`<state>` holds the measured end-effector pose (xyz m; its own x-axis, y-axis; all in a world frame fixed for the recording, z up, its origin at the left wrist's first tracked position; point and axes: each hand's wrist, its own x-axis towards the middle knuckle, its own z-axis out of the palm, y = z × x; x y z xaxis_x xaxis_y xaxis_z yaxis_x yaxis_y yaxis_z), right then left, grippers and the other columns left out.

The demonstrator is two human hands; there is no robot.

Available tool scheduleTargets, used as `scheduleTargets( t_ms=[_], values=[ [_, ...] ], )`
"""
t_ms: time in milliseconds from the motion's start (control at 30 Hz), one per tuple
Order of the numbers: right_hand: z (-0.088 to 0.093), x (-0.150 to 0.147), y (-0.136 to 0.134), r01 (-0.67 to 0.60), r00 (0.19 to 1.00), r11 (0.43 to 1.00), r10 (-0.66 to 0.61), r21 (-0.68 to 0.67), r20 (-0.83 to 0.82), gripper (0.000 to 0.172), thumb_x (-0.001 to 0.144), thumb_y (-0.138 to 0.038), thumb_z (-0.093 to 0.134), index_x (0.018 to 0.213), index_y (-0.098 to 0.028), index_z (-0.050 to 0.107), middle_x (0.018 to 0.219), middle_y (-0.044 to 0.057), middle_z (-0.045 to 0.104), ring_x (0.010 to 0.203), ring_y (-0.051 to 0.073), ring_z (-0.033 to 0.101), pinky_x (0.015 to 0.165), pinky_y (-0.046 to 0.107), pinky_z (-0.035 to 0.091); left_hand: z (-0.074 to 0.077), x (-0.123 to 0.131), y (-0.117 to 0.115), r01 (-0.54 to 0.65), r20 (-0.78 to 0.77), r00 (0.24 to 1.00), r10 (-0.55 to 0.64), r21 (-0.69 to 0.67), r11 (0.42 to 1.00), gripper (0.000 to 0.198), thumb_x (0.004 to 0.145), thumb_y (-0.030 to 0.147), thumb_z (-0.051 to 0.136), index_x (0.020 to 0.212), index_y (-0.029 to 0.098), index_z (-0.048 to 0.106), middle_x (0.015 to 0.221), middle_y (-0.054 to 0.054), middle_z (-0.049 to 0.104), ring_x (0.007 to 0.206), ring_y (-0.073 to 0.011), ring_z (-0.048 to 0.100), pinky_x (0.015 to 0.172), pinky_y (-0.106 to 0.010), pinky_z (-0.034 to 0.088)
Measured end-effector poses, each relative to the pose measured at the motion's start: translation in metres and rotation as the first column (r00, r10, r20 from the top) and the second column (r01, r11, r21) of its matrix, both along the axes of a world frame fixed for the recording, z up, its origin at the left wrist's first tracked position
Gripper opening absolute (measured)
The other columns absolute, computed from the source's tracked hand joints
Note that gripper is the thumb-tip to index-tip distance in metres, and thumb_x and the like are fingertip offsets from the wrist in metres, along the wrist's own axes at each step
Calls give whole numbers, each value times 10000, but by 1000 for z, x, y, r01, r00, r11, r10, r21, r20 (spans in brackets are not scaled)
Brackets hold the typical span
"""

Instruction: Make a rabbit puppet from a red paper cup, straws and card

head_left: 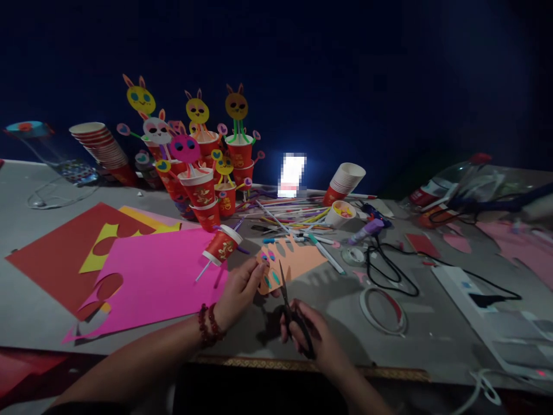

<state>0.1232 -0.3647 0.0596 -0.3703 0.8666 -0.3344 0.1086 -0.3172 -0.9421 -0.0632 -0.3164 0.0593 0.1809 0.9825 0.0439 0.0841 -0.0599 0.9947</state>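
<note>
My left hand [242,288] pinches the left end of an orange sheet of paper [298,262] that has cut-out notches along its far edge. Small pink-blue and teal shapes are drawn near my fingers. In my right hand [307,329] is a pair of dark-handled scissors [286,291], my fingers closed around the handles and the blades pointing up at the paper, close to the drawn shapes. A red paper cup [223,245] with a white straw lies tilted just beyond my left hand, over a bright pink sheet [168,276].
Decorated rabbit figures on red cups [199,187] stand at the back left, beside a stack of cups [103,150]. Pens and pipe cleaners [285,213] are heaped mid-table. A tape roll [382,311], black cable [404,288] and white power strip [479,317] lie right.
</note>
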Motion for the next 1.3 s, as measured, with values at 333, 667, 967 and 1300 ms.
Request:
scheduleTargets(
  t_ms=[333, 667, 967, 1300],
  values=[
    [-9, -5, -5, 24, 1000, 998, -24, 51, -7, 469, 786, -648, 627, 834, -200, 496, 676, -10, 555, 532, 105, 453, 485, 223, 366, 7, 1, -3, 12, -19, 1000, -12, 12, 1000, 330, 979, 439, 384, 935, 183, 587, 664, -20, 723, 600, -155, 646, 579, -227, 471],
    [-14, -4, -8, 42, 999, 997, -41, 71, -13, 500, 808, -681, 577, 847, -184, 547, 693, 15, 589, 535, 112, 461, 494, 228, 361, 7, 1, -4, 18, -3, 1000, -18, 11, 1000, 314, 982, 426, 383, 927, 189, 582, 655, -16, 713, 602, -154, 629, 593, -232, 461],
    [-19, -4, -8, 42, 999, 998, -41, 51, -12, 527, 807, -710, 547, 840, -184, 533, 660, 8, 574, 505, 105, 434, 455, 218, 346, 11, 3, -3, 22, 25, 999, -22, 19, 1000, 307, 979, 412, 386, 941, 185, 590, 646, -19, 717, 606, -165, 655, 604, -238, 477],
    [-21, -3, -9, 21, 1000, 999, -21, 40, 4, 525, 823, -709, 526, 826, -185, 500, 621, -15, 557, 446, 75, 407, 404, 191, 308, 9, 4, -4, 26, 44, 999, -24, -37, 999, 327, 972, 453, 389, 981, 187, 580, 629, -10, 707, 603, -177, 670, 590, -246, 483]
  ],
)
